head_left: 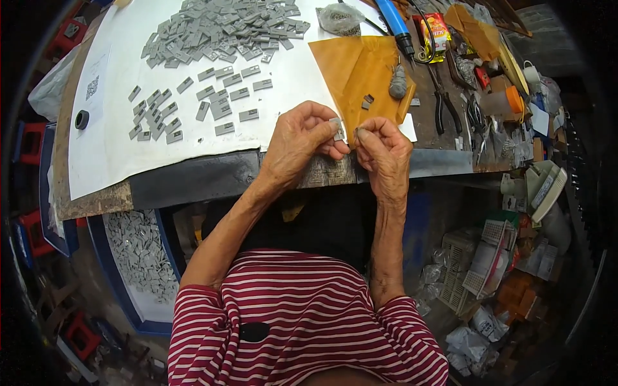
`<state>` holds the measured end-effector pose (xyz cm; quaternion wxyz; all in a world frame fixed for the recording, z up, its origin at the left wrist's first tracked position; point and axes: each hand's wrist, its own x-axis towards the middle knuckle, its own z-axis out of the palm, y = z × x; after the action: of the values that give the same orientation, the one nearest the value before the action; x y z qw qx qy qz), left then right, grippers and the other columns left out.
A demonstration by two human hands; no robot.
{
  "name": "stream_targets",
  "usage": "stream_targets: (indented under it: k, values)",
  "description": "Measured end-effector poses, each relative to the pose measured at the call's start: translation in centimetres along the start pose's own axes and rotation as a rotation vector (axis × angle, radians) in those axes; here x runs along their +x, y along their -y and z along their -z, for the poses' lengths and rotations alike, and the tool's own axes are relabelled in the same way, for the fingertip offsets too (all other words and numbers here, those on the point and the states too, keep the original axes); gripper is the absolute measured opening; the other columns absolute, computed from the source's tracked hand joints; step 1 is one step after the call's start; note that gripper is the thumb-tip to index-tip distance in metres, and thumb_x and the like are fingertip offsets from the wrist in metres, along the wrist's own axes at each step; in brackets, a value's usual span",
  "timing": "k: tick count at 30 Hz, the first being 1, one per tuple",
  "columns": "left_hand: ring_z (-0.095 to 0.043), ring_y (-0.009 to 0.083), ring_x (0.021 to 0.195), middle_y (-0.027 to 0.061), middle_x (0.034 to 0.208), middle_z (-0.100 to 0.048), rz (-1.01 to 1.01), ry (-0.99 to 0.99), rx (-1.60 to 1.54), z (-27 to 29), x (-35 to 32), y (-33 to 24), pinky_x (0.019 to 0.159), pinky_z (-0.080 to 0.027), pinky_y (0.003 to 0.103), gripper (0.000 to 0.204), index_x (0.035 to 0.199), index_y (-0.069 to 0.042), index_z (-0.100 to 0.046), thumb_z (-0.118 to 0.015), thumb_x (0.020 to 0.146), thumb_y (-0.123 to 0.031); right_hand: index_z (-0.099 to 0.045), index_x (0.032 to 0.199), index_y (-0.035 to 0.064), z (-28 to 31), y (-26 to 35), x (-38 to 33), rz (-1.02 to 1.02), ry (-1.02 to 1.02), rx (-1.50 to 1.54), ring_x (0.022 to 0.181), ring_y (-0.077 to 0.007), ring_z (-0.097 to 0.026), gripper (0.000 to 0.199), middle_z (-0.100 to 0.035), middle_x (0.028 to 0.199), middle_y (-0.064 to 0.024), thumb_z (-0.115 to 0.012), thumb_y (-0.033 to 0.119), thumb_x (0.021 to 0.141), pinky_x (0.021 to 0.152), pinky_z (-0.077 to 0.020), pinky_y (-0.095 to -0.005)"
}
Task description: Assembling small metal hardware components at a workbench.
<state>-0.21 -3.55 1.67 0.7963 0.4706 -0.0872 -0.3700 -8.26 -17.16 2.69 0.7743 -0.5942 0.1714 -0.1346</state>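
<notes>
Cluttered workshop bench (pixel 193 177), white sheet (pixel 283 83) over most of it, worn front edge. I see a small grey plastic piece (pixel 336 128) pinched in the left hand (pixel 299 145), thumb and forefinger closed on it, right at the bench's front edge. Piece sits between both hands, just above the thumb tips. Long axis looks roughly upright in the view, slightly tilted; which end faces which way I cannot tell, too small. Right hand (pixel 385 151) fingertips are drawn together beside the piece, touching or nearly touching it; whether that grip holds anything of its own I cannot tell. Just behind lies an orange-brown paper sheet (pixel 351 71) with two more grey bits and a grey lump on it. Further left, rows of grey pieces (pixel 222 96), a big pile (pixel 219 29) at the far edge. Blue-handled tool (pixel 394 22) and pliers (pixel 444 103) lie to the right. Blue tray of grey parts (pixel 138 257) sits below the bench, left.
</notes>
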Motion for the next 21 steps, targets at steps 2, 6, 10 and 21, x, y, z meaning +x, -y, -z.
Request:
stream_targets:
  k: [2, 6, 10, 21]
  values:
    - [-0.062, 0.016, 0.061, 0.0105, 0.071, -0.059, 0.009, -0.019, -0.008, 0.04, 0.06, 0.02, 0.055, -0.053, 0.023, 0.015, 0.095, 0.007, -0.05, -0.052, 0.085, -0.004, -0.054, 0.089, -0.0008, 0.0, 0.02, -0.12, -0.015, 0.008, -0.025, 0.05, -0.0032, -0.043, 0.008, -0.054, 0.066, -0.0009, -0.058, 0.005, 0.084, 0.042, -0.0314, -0.0162]
    - [-0.062, 0.0154, 0.061, 0.0102, 0.071, -0.059, -0.001, -0.027, 0.02, 0.01, 0.03, 0.14, 0.056, -0.054, 0.023, 0.014, 0.093, 0.006, -0.05, -0.053, 0.086, -0.006, -0.055, 0.09, -0.0009, 0.0, -0.09, -0.38, -0.042, 0.038, -0.091, 0.051, -0.003, -0.043, 0.009, -0.053, 0.066, 0.0003, -0.058, 0.006, 0.086, 0.043, -0.0317, -0.0161]
    - [-0.061, 0.0133, 0.059, 0.0096, 0.071, -0.059, -0.064, -0.012, 0.091, 0.02, -0.03, 0.06, 0.052, -0.05, 0.021, 0.014, 0.091, 0.006, -0.051, -0.054, 0.086, -0.007, -0.055, 0.09, -0.0006, -0.25, -0.03, -0.66, -0.035, 0.063, -0.184, 0.053, -0.0027, -0.043, 0.01, -0.051, 0.066, 0.0011, -0.057, 0.009, 0.087, 0.045, -0.0319, -0.016]
    - [-0.057, 0.0104, 0.051, 0.0076, 0.063, -0.059, -0.077, -0.067, 0.174, 0.13, -0.07, 0.17, 0.046, -0.044, 0.019, 0.011, 0.088, 0.005, -0.052, -0.056, 0.082, -0.004, -0.056, 0.091, -0.0014, 0.09, -0.47, -0.99, -0.022, 0.042, -0.091, 0.051, -0.0016, -0.041, 0.009, -0.051, 0.065, 0.0023, -0.058, 0.005, 0.085, 0.044, -0.0296, -0.0157]
